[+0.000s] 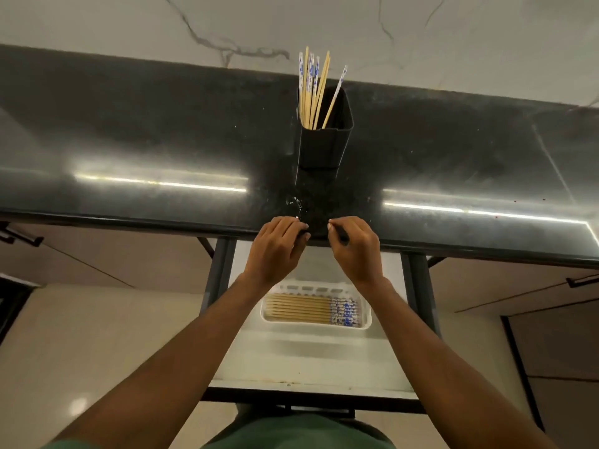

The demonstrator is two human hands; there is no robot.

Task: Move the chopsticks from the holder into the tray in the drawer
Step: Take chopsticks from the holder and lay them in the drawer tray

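The dark countertop [129,140] spans the view; the open drawer [311,361] sits below its front edge. The white tray [316,325] in the drawer holds a row of chopsticks lying left to right. The black holder [324,137] stands beyond both hands, remaining chopsticks [312,89] upright within. Left hand [275,247] and right hand [355,247] rest at the counter edge, fingers curled together; contents cannot be determined. Neither hand appears nearer to the holder.

A home kitchen: dark stone counter [162,131], marbled wall [129,24], cabinets (bar handles) [581,281], an open drawer [311,361] of chopsticks [301,308].
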